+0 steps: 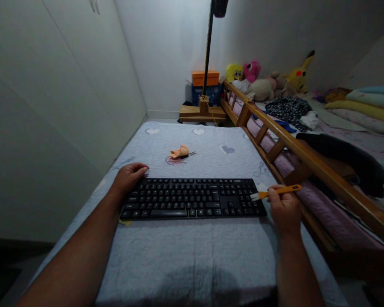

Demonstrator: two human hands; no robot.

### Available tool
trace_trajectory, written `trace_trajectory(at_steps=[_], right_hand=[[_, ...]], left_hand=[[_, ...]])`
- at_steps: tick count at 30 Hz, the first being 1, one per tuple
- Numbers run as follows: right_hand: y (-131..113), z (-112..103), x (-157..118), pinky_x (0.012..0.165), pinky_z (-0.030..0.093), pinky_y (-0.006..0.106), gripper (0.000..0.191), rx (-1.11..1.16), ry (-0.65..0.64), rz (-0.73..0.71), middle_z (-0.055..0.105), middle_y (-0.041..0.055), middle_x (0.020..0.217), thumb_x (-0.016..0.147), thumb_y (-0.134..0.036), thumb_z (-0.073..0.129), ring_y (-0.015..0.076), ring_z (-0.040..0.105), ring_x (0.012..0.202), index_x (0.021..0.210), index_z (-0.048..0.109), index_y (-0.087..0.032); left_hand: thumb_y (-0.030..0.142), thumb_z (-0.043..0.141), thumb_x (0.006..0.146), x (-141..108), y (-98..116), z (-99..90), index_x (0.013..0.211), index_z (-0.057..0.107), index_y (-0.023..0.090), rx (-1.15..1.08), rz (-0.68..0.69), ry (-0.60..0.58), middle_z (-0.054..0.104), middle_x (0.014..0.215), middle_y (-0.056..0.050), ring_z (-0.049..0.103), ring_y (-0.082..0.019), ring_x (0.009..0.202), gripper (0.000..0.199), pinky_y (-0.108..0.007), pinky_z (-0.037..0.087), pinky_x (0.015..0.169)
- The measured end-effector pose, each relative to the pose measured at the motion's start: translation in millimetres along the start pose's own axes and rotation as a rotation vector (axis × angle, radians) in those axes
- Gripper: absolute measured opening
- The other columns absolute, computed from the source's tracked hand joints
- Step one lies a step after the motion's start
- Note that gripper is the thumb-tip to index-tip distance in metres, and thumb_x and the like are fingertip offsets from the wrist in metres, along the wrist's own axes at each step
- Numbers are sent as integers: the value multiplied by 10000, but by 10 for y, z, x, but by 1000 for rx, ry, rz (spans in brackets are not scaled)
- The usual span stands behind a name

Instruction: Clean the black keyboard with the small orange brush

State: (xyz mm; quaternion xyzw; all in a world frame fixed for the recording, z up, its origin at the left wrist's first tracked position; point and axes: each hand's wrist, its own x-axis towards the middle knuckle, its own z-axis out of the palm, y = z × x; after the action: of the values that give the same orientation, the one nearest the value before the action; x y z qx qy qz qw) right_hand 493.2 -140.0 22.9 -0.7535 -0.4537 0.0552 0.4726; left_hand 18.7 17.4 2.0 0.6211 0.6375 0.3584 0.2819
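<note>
A black keyboard (179, 198) lies flat on the cloth-covered surface, its long side across my view. My left hand (131, 175) is at its upper left corner, with fingers curled together against the edge; the undersides of the fingers are hidden. In my right hand (284, 208), pinched between thumb and fingers, is a small brush with an orange handle (288, 189). Its pale bristles (255, 197) are over the number keys at the keyboard's right end, and seem to touch them. Beyond the keyboard sits a crumpled orange cloth (179, 151) with thin metal tools (192, 153) beside it.
A light blue quilted cover (192, 247) with heart patterns spreads under everything. To the right runs a wooden bed rail (275, 128), with clothes, bedding and plush toys behind it. White cabinet doors (67, 106) rise on the left. A wooden stand (203, 110) and boxes are at the back.
</note>
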Motion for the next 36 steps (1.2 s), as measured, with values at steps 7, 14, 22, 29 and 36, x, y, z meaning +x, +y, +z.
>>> trace_trajectory(at_steps=[7, 14, 22, 29, 36], right_hand=[[-38, -30, -35, 667, 448, 339, 266, 85, 127, 26, 604, 13, 629, 862, -442, 575, 206, 583, 628, 828, 662, -194], [-147, 51, -114, 610, 449, 303, 303, 350, -238, 49, 604, -6, 631, 857, -497, 656, 170, 567, 596, 876, 664, -195], [-118, 34, -70, 673, 491, 345, 329, 115, -154, -3, 657, 18, 639, 855, -500, 595, 222, 643, 644, 887, 692, -187], [-14, -8, -18, 687, 479, 350, 325, -96, 46, -96, 701, 72, 689, 857, -474, 525, 257, 661, 674, 825, 683, -192], [-54, -32, -10, 739, 473, 361, 323, -94, 191, -69, 672, 77, 704, 867, -463, 509, 262, 649, 731, 816, 670, -188]], left_hand=[[547, 651, 661, 0, 14, -5, 800, 757, 204, 7, 3, 9, 758, 785, -32, 678, -253, 776, 384, -348, 536, 790], [563, 658, 665, 2, 3, 3, 821, 754, 198, -10, 1, 5, 767, 824, -44, 684, -260, 809, 409, -355, 538, 806], [562, 657, 651, -4, 12, -5, 821, 758, 200, 10, -13, -2, 780, 842, -54, 700, -277, 841, 412, -378, 540, 849], [573, 652, 641, -2, 44, -8, 802, 758, 208, 17, -2, 10, 787, 832, -51, 707, -288, 852, 414, -371, 540, 833], [563, 653, 634, -13, 58, -5, 802, 755, 202, 4, -4, 13, 777, 823, -43, 697, -270, 831, 411, -358, 537, 809]])
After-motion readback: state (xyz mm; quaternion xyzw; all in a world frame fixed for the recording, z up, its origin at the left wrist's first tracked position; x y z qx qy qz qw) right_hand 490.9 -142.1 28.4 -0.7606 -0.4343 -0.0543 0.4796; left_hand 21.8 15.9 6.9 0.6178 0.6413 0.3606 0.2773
